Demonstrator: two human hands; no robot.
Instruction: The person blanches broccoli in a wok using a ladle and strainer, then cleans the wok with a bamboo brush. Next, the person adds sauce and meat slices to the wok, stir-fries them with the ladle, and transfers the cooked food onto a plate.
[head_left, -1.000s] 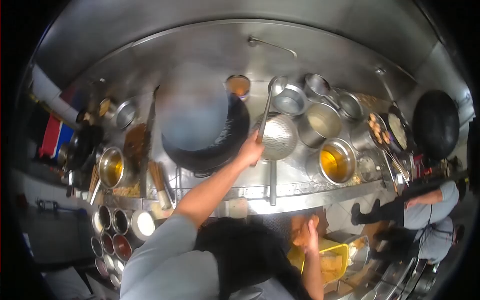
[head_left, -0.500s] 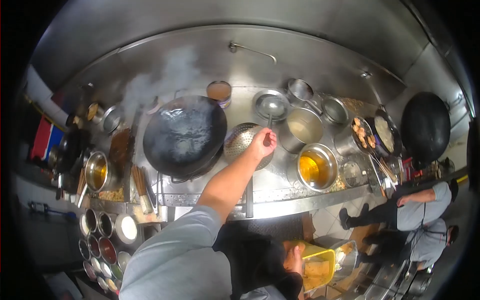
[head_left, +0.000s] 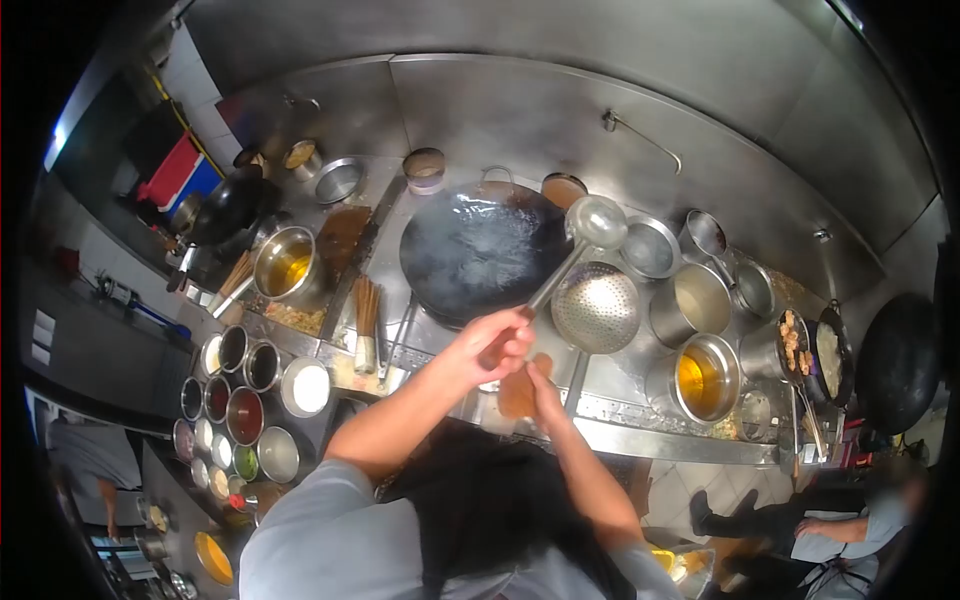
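My left hand [head_left: 492, 345] is closed round the handle of a metal ladle [head_left: 598, 222]. The ladle's bowl is raised, in view over the wok's right edge. Close beside it, lower and to the right, my right hand [head_left: 548, 400] grips a brown cloth [head_left: 518, 392]. A large dark wok [head_left: 480, 250] with steaming, shiny liquid sits on the stove beyond my hands. To its right lies a perforated skimmer [head_left: 596, 308], its handle pointing toward me.
Pots of yellow oil stand at right [head_left: 705, 378] and left [head_left: 285, 265]. A bamboo brush [head_left: 366, 320] stands left of my hands, near several seasoning containers [head_left: 303, 387]. Farther right are a pan of browned pieces [head_left: 792, 345] and a person [head_left: 840, 530].
My left hand has lifted the ladle from the bowl by the skimmer and drawn it back. My right hand has come up with the brown cloth. The view has swung left.
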